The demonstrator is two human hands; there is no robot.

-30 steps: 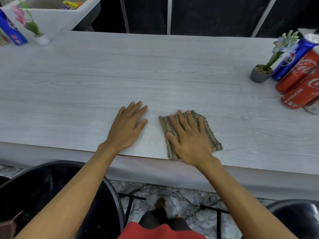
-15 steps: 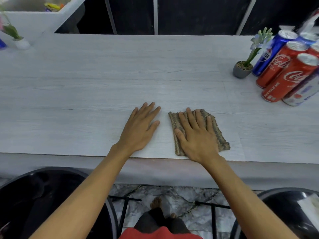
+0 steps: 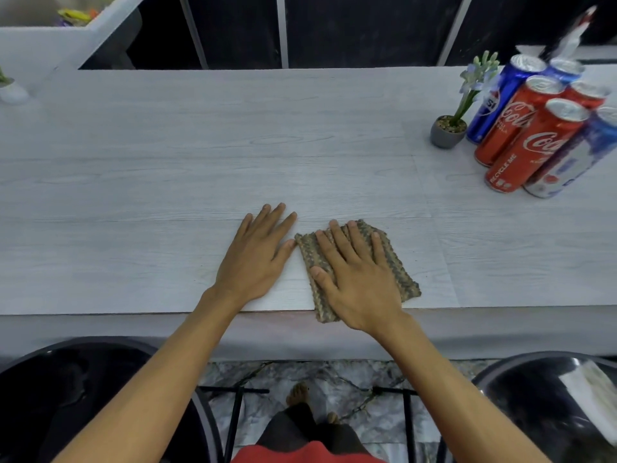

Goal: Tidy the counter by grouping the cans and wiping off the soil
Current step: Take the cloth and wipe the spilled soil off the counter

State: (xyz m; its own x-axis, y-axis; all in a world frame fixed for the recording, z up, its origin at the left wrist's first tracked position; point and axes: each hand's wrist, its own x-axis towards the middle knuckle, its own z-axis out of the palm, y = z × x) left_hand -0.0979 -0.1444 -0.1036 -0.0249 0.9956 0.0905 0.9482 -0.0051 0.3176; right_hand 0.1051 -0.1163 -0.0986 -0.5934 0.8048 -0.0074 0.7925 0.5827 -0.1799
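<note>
Cloth [image 3: 397, 262] at counter's [image 3: 167, 162] near edge; cans [image 3: 541, 128] far right.

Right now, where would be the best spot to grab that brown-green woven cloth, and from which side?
Probably its near end, coming from the counter's front edge. The brown-green woven cloth lies flat under the right hand, so there is nothing to pinch on top, but its near corner pokes past the pale grey wooden counter edge, so fingers could slip underneath there.
</note>
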